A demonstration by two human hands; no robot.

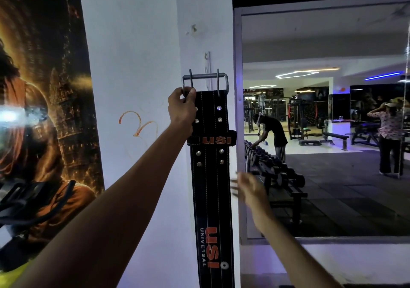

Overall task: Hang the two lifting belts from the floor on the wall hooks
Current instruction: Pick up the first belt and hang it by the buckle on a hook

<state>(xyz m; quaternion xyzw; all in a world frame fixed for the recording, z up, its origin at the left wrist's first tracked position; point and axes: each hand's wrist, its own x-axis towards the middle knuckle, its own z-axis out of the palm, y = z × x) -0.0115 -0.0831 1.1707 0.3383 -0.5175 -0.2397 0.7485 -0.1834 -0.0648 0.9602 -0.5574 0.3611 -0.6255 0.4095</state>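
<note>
A person's left hand grips the top of a black lifting belt against a white pillar, fingers curled tight around the left corner of its steel buckle, whose two prongs stand upright. The belt hangs straight down the pillar's face, its orange lettering reading down the strap, with the buckle just below a pale wall hook fixed to the pillar; whether the buckle touches the hook cannot be told. The right hand hovers blurred just to the right of the strap, fingers loosely spread and holding nothing. A dark poster covers the wall to the left, and a large mirror to the right reflects a dumbbell rack and gym machines, with two people among them
</note>
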